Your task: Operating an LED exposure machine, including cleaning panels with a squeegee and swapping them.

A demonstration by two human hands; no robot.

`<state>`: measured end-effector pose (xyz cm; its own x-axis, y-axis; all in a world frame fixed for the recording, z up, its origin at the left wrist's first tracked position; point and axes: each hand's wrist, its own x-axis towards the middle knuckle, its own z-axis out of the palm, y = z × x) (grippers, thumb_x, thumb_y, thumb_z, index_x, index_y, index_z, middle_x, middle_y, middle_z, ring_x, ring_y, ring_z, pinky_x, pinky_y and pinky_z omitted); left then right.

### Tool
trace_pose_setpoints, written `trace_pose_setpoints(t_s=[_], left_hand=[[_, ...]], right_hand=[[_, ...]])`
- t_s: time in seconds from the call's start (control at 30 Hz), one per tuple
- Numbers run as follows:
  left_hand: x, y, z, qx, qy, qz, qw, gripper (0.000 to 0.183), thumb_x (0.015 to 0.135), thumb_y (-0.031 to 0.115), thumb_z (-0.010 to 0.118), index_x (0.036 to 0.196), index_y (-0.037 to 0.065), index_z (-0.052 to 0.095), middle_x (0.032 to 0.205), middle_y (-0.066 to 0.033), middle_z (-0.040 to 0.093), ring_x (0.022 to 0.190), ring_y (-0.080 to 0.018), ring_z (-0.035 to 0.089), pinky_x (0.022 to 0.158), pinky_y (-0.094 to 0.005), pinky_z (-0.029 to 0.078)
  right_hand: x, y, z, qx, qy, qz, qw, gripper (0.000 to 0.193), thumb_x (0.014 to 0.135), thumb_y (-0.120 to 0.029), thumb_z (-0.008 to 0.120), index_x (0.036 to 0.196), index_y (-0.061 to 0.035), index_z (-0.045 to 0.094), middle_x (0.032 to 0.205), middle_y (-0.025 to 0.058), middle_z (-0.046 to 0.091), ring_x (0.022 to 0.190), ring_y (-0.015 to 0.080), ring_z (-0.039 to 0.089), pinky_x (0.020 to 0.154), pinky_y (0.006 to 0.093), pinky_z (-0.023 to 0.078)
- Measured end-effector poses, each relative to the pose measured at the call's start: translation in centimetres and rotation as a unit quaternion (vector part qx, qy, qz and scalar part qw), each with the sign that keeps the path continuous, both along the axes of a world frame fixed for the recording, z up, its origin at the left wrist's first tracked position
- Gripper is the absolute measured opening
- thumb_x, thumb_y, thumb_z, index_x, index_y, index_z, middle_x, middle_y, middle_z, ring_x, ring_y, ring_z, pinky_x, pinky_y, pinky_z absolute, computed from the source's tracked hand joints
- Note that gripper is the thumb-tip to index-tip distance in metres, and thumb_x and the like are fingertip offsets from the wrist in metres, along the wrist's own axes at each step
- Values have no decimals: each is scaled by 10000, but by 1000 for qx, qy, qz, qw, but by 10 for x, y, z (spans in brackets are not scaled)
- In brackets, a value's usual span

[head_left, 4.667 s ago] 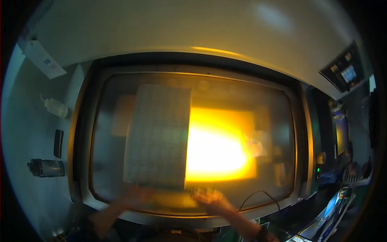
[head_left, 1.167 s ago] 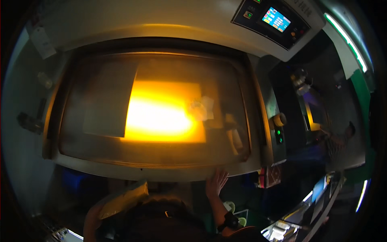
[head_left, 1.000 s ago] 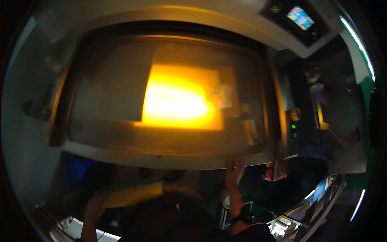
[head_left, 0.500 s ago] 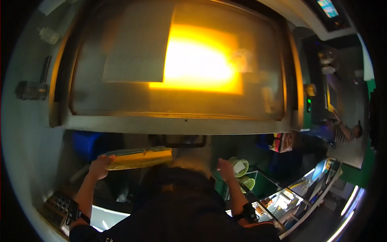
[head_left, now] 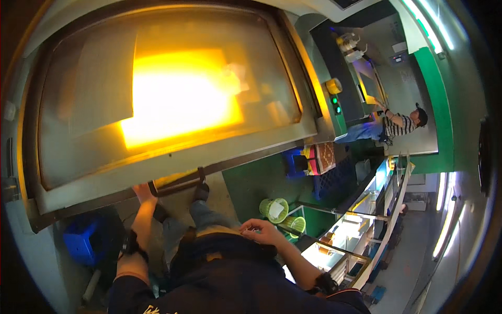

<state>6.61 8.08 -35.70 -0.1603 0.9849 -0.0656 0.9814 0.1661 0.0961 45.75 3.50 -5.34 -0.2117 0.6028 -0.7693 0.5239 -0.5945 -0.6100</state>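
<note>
My left hand [head_left: 145, 193] is at the lower front edge of a large framed machine top [head_left: 183, 149]. Its fingertips are partly hidden under that edge. Right beside it, a strip of the yellow-sided flat bundle [head_left: 177, 177] shows behind a dark handle [head_left: 180, 186]; the hand appears closed on the bundle's left end. In front of my waist, my right hand [head_left: 262, 232] has its fingers curled in, and what they hold, if anything, is too small to make out. Bright yellow light glows through the panel, and a grey sheet [head_left: 104, 78] covers its left part.
A blue plastic stool [head_left: 83, 240] stands low on the left. Right of me are green baskets [head_left: 274, 209] and a lit, glass-topped table [head_left: 340, 235]. A box with a patterned lid [head_left: 325, 158] sits further off. Another person in a striped shirt [head_left: 395, 125] works at a far bench.
My view has turned right. My left hand has carried the bundle forward to the machine's front edge, where most of it is hidden. My right hand has come in to my waist.
</note>
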Motion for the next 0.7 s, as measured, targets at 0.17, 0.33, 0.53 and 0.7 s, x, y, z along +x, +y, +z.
trace_pose_setpoints(t_s=[0.17,0.33,0.53,0.7], left_hand=[[3,46,-17,-19,-41,210,977,555,862,368,649,1309,47,579,1279,-189,599,1214,-333,543,1080,-485,369],[46,22,148,-97,-431,-130,888,578,895,280,686,1390,28,526,1452,-216,499,1371,-344,454,1130,-489,358],[78,-43,324,-119,-700,-213,671,492,997,346,573,1402,67,558,1490,-189,474,1410,-376,393,1154,-529,294],[108,-67,336,-99,-673,-219,699,479,1017,357,547,1393,58,558,1474,-177,497,1400,-362,402,1154,-477,307]], right_hand=[[-7,65,79,73,169,221,958,150,878,-171,748,1005,-91,739,980,48,708,943,184,661,847,320,506],[6,111,85,50,163,336,926,128,842,-160,750,957,-104,745,915,60,698,870,229,671,803,351,513],[-10,148,59,257,105,500,820,137,817,-216,733,897,-105,736,881,49,707,849,269,666,778,395,503],[-56,152,29,345,110,461,810,215,803,-155,742,990,-53,710,969,120,709,920,310,671,857,401,510]])
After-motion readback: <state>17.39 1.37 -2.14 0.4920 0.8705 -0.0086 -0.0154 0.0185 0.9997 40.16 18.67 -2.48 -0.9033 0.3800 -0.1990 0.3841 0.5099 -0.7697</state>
